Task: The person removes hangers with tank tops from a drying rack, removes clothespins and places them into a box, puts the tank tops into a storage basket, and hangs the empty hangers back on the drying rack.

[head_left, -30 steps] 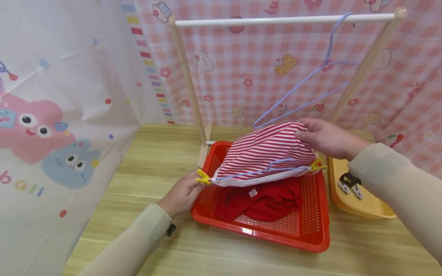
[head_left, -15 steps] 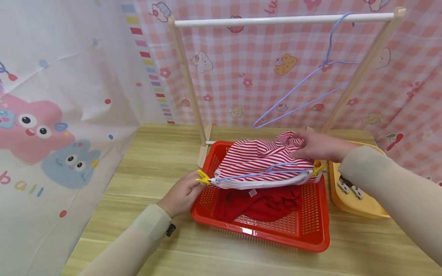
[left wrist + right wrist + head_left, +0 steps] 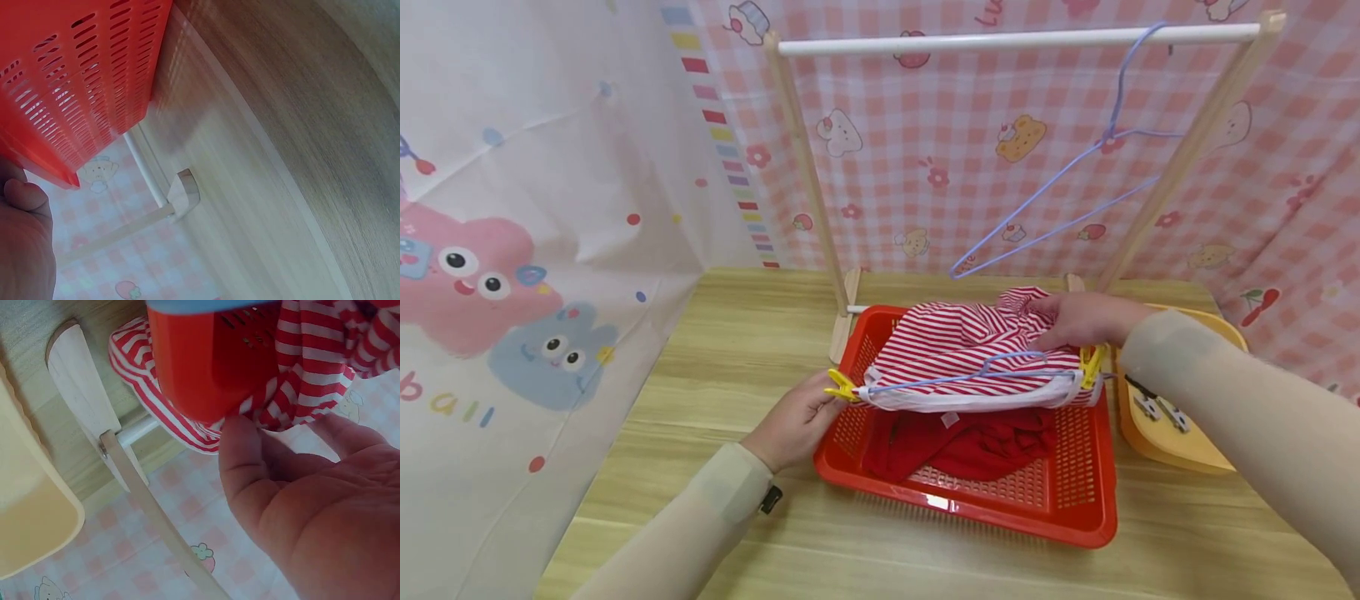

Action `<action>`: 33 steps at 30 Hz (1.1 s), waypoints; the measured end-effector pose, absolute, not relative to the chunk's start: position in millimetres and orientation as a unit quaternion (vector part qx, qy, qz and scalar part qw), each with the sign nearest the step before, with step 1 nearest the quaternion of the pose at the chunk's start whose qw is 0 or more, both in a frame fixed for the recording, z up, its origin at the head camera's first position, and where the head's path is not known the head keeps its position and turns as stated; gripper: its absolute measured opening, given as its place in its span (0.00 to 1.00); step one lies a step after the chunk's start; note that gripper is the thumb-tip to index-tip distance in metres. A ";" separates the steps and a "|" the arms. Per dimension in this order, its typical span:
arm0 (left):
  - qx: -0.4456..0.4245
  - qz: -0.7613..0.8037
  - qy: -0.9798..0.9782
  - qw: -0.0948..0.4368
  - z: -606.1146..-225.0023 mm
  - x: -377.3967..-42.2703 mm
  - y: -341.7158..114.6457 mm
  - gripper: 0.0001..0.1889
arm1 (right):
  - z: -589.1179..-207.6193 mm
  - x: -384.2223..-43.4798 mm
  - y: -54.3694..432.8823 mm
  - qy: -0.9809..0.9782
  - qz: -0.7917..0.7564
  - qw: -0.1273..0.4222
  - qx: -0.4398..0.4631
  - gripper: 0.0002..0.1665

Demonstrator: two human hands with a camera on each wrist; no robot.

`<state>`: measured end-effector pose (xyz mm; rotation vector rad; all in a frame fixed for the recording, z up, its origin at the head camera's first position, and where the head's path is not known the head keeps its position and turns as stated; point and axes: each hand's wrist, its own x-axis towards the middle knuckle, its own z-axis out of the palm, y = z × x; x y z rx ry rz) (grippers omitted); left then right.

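Note:
A red-and-white striped garment (image 3: 947,337) with a white edge lies across the back of a red basket (image 3: 1101,500). A blue hanger (image 3: 925,383) runs along that edge, with a yellow clothespin (image 3: 842,387) at its left end and another yellow clothespin (image 3: 1091,365) at its right. My left hand (image 3: 797,423) pinches the hanger's left end with the cloth, beside the clothespin; its fingertips are partly hidden. At the back right corner my right hand (image 3: 1086,321) holds bunched striped cloth between thumb and fingers, also visible in the right wrist view.
A crumpled red garment (image 3: 970,446) lies in the basket. Behind stands a wooden rack (image 3: 808,167) with a white bar (image 3: 1000,42), from which another blue hanger (image 3: 1045,187) hangs. The yellow tray (image 3: 1150,442) at right holds clips (image 3: 1165,412).
The right hand has lowered the raised striped cloth toward the basket's back and moved slightly forward over it. The right clothespin has tilted more upright. My left hand has stayed in place.

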<state>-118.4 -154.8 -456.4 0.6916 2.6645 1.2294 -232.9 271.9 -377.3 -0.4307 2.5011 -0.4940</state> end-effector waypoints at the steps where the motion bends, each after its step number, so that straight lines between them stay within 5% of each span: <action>1: 0.229 0.407 0.882 0.062 -456.5 -118.4 -155.0 0.14 | -378.7 -233.7 271.3 0.932 -0.180 0.269 -0.165 0.50; 33: 0.230 0.409 0.881 0.063 -456.5 -119.0 -154.5 0.14 | -386.1 -236.7 272.1 0.962 -0.201 0.119 -0.143 0.09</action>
